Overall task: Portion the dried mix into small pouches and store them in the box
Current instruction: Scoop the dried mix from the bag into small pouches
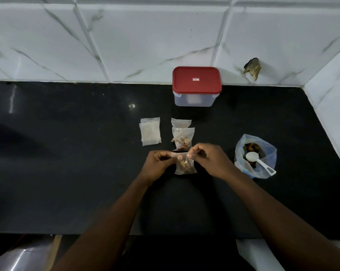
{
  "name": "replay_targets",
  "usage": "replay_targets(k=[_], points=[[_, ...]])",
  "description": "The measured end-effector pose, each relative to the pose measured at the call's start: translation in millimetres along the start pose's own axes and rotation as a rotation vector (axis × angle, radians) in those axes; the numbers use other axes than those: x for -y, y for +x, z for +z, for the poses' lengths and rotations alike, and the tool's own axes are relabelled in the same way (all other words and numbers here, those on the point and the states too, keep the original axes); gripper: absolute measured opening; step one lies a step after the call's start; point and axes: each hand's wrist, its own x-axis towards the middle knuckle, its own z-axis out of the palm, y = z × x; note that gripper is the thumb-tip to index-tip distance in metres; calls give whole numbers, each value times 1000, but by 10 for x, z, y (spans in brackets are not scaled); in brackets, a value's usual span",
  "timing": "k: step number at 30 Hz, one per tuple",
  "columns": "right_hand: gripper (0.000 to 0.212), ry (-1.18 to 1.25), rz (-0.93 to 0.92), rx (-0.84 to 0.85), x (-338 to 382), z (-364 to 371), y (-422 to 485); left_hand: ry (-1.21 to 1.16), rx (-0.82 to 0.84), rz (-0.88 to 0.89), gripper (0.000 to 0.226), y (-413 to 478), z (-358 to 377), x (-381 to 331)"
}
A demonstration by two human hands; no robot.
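Observation:
My left hand and my right hand pinch the top edge of a small clear pouch holding dried mix, just above the black counter. Two filled pouches lie in a row right behind it. A stack of empty pouches lies to their left. An open plastic bag of dried mix sits to the right, with a white measuring spoon resting in it. The clear storage box with its red lid on stands at the back by the wall.
White marble-look tiles form the back wall and the right side wall. A damaged spot marks the back wall to the right of the box. The counter's front edge runs across the bottom, with something shiny below at the left.

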Motion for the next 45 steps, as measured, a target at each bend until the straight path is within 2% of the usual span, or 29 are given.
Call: replay_targets(k=[6,13,17,23,26,31,34,38,42,45], points=[[11,225,84,-154,-55,-25,87,86,-45,-2,12,84,-81,-46],[10,176,108,-134,-76,-29,263,156,-95,45,8,275,-87,-98],[13,177,135,-198,-49,-54,374,114,-139,-8,17,384,-92,-131],[14,198,191,-209,-80,-75,508,180,-230,-56,15,483,-63,-187],[12,212,223,-222,-96,-72,539,166,-220,-115,15,509,-52,-197],[10,181,236,-146,-100,-75,510,179,-163,-164,16,483,-92,-192],[11,184,200,-166,-62,-76,471,167,-161,-137,19,457,-127,-186],[12,132,33,-263,93,-51,501,173,-261,-97,15,412,-208,-249],[13,-15,-93,-273,336,36,707,361,-403,-90,4,448,-433,-293],[15,-76,-150,-236,499,141,918,486,-546,-84,16,508,-585,-321]])
